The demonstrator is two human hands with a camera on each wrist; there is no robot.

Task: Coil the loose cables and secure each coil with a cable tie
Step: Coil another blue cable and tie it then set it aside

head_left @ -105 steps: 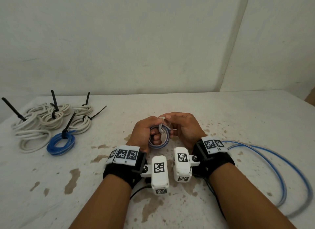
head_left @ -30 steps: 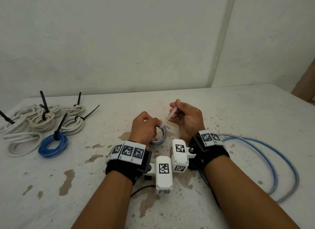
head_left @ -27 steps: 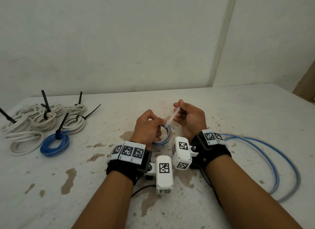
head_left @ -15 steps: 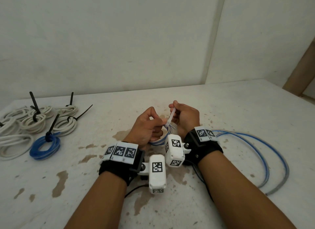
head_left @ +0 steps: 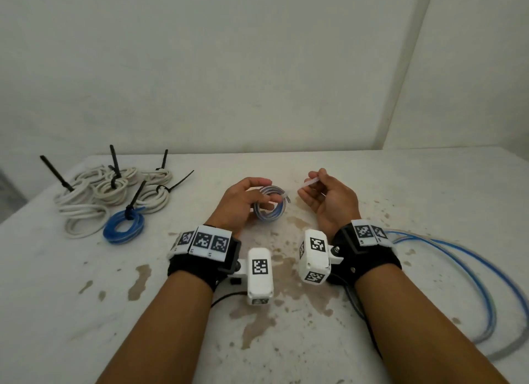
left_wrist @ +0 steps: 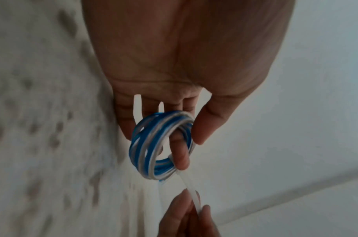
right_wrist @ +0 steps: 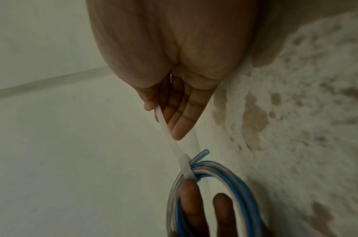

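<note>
The left hand grasps the small blue-and-white coil at mid-frame above the counter, a finger through it; the right hand pinches the white tie tail. Best to pull straight away from the lock, bracing the coil. Wrist views are blurred; the lock is hard to read.

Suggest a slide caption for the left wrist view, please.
Left hand holds a blue-and-white cable coil while right-hand fingers pull its white cable tie.
</note>
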